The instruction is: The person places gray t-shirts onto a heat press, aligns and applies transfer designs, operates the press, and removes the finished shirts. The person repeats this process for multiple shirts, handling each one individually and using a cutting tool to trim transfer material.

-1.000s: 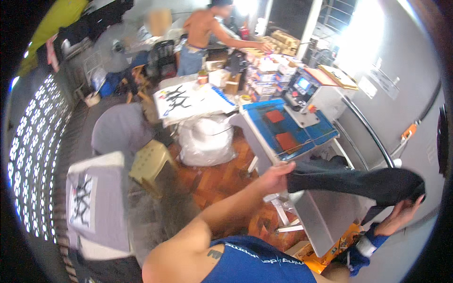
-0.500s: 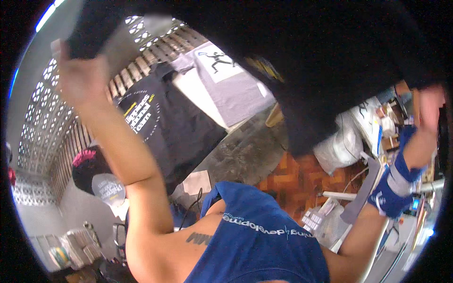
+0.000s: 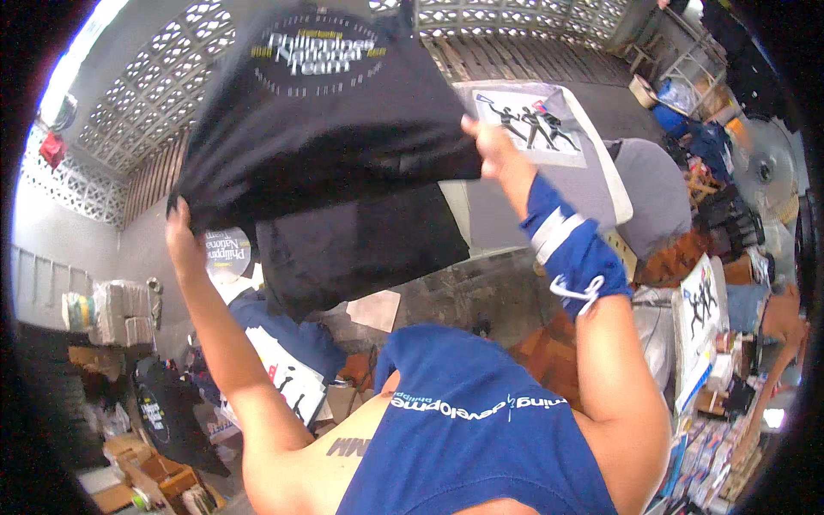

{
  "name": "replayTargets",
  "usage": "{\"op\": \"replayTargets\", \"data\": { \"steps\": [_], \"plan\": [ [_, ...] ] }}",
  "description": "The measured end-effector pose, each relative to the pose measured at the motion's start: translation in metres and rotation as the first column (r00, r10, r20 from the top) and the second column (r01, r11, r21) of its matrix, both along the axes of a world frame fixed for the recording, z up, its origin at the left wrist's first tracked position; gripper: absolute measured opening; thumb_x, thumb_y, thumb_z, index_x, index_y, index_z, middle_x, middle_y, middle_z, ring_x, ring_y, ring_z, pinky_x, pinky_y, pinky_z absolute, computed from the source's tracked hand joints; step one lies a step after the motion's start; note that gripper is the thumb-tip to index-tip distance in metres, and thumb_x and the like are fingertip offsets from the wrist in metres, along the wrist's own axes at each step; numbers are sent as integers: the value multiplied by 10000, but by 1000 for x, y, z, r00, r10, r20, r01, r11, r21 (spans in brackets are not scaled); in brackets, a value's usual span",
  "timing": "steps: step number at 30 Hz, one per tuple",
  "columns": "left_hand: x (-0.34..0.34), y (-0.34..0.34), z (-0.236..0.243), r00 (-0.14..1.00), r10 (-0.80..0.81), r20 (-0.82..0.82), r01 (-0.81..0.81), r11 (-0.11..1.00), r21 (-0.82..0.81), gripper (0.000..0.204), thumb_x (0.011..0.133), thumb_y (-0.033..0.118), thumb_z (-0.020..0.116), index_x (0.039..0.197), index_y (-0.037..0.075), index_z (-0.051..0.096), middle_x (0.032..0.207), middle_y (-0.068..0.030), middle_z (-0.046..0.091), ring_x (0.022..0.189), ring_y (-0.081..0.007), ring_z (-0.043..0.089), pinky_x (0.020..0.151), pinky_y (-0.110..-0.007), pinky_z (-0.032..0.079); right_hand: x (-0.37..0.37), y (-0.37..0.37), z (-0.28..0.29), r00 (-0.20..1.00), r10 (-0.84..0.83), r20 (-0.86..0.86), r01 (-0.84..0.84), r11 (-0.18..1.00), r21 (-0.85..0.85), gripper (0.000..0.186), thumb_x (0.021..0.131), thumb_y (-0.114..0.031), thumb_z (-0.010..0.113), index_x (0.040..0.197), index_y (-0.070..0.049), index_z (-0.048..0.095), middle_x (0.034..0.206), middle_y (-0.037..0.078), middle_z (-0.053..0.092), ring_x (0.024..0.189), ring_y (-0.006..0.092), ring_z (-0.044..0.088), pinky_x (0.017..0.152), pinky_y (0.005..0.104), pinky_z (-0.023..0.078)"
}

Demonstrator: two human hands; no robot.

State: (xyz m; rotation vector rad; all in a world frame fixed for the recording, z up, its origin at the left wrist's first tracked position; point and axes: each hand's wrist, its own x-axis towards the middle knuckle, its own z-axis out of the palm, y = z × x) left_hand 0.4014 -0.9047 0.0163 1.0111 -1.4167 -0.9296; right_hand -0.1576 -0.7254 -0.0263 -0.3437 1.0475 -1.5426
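Thumb and bent fingers of the left hand grip the near left corner of a black shirt; the thumb lies on the near side, and the other fingers are partly hidden by the cloth. Across from it, the right hand clasps the near right corner, its thumb pointing left along the cloth and its fingers curled in. How tightly either hand squeezes cannot be told.

The black shirt is spread between the 2 hands and raised in front of the person, with its bottom edge toward the body and its round white and yellow print at the far end. Below that edge lies a dark cloth, partly covered from view by the raised shirt.

Just beside the right hand, a gray shirt lies on a pale board, and a white sheet showing 3 dark figures rests on the gray shirt. A blue cloth with a white band wraps the right forearm. Nearer the left arm are a brown square and some printed sheets. Another person's arm shows at the right edge.
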Motion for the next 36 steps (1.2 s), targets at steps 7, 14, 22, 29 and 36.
{"op": "replayTargets", "data": {
  "steps": [7, 14, 22, 29, 36],
  "plan": [
    [68, 161, -219, 887, 234, 398, -441, 682, 583, 436, 958, 240, 660, 1292, -36, 607, 1093, -122, 704, 1004, -250, 668, 885, -370, 516, 26, 72, -168, 680, 422, -600, -146, 879, 454, 459, 963, -329, 661, 1249, 29, 631, 1176, 184, 705, 1015, 260, 678, 884, 399, 516],
    [-48, 218, -269, 651, 226, 725, -539, 810, 231, 259, 857, 122, 660, 1073, -8, 721, 1096, -191, 708, 1060, -322, 662, 966, -407, 501, -58, 212, -196, -343, 561, -753, 136, 823, 551, 756, 913, -598, 579, 1523, -177, 435, 1648, 154, 252, 1506, 418, 222, 1191, 618, 209],
    [-392, 207, -218, 647, -173, 743, 439, 881, -177, 234, 809, 63, 662, 1035, 33, 718, 1202, -193, 646, 1178, -392, 566, 1035, -504, 426, -34, 244, -180, -263, 410, -873, -55, 898, 437, 529, 878, -487, 654, 1231, -93, 664, 1326, 144, 569, 1220, 336, 516, 1040, 570, 350],
    [-606, 147, -239, 460, -178, 870, 581, 801, -143, 550, 940, 250, 587, 1448, 68, 479, 1556, -198, 386, 1464, -407, 310, 1219, -552, 190, -150, 180, -181, -202, 348, -915, 31, 936, 349, 331, 865, -275, 686, 1138, -88, 665, 1156, 120, 593, 1135, 335, 556, 941, 463, 465],
    [-629, 137, -267, 211, -189, 959, 527, 848, 51, 654, 1007, 428, 445, 1563, 102, 338, 1654, -168, 230, 1537, -386, 145, 1238, -569, 56, -279, 94, -199, 183, 451, -873, 124, 871, 476, 293, 874, -262, 658, 1023, -13, 698, 861, 163, 710, 812, 321, 712, 773, 485, 561]
  ]
}}
